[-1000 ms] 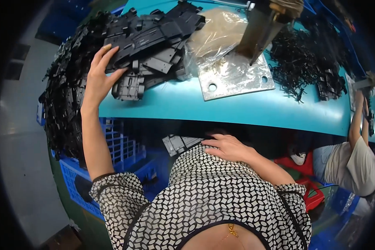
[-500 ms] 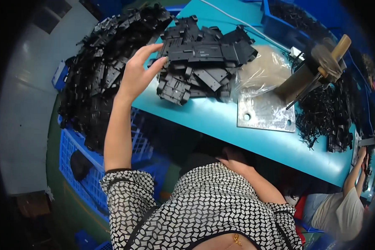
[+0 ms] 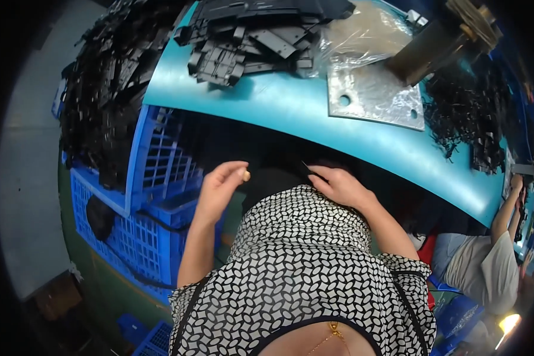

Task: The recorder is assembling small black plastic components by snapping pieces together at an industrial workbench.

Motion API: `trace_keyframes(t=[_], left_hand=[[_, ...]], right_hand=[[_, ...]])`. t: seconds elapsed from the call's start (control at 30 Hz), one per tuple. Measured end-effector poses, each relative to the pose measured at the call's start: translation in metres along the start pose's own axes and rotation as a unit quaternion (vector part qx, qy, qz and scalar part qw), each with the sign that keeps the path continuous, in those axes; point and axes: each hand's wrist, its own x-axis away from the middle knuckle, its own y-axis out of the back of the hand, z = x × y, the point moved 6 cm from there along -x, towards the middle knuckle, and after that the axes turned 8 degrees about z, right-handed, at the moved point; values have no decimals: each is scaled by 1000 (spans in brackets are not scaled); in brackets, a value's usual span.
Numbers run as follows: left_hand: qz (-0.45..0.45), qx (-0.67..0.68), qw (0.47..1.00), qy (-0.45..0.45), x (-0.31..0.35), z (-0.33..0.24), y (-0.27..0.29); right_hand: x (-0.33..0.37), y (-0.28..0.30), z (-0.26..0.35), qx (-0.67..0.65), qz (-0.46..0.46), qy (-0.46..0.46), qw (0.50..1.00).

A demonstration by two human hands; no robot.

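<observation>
My left hand (image 3: 218,188) is held over my lap, thumb and forefinger pinched together. A small beige piece (image 3: 247,176) shows at the thumb tip, too small to identify. To its right, close to my waist, my right hand (image 3: 343,187) is closed, and a thin dark sliver sticks up from its fingertips. On the teal table (image 3: 267,101) in front of both hands lies a pile of black plastic parts (image 3: 219,62), flat trays and bracketed pieces. Neither hand touches the table or the pile.
A larger heap of black parts (image 3: 110,89) rises at the left above blue crates (image 3: 127,237). A metal plate (image 3: 374,98) carries a thick post (image 3: 430,53); small black pieces (image 3: 466,113) lie beside it. Another person (image 3: 480,267) sits at far right.
My left hand has left the black pile and come down to my lap. My right hand has risen slightly into view. The view has tipped lower, so the table appears higher.
</observation>
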Motion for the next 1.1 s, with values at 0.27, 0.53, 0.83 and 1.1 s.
trace_keyframes(t=[0.27, 0.53, 0.83, 1.1], left_hand=[[79, 170, 982, -35, 25, 16, -40], [98, 286, 952, -49, 15, 2, -52], [135, 301, 942, -58, 10, -5, -62], [237, 210, 949, 0, 19, -27, -99]], right_hand=[[19, 13, 45, -159, -18, 133, 978], [39, 9, 36, -382, -37, 84, 920], [48, 9, 38, -580, -82, 20, 810], [63, 25, 34, -481, -75, -32, 873]])
